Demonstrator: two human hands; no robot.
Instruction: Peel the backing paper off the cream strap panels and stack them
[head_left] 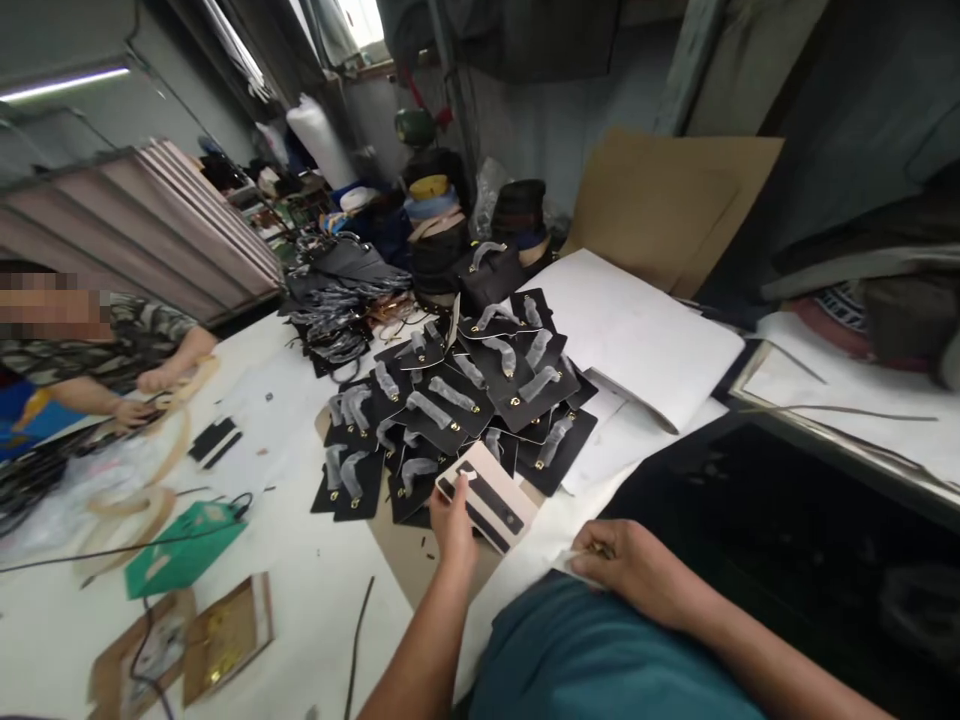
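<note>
My left hand [454,525] grips the lower left edge of a beige-backed panel [493,500], thumb on top. Two black strips cross the panel's beige face, and a small white piece shows by my thumb. Over my teal-clothed lap, my right hand [630,568] is closed in a pinch. Something small and yellowish shows between its fingers, too little to name, with a pale scrap below. Just beyond the held panel lies a heap of black panels [517,385], many with plastic-wrapped handles and gold-coloured fittings. Brown cardboard [401,545] lies under the heap's near side.
At left are a green box [184,548] with a cable and open cartons [229,640] with small gold-coloured parts. A co-worker [97,350] handles dark straps across the table. White sheets [645,320] lie at right, brown board [667,210] behind. More dark bundles [345,290] stand farther back.
</note>
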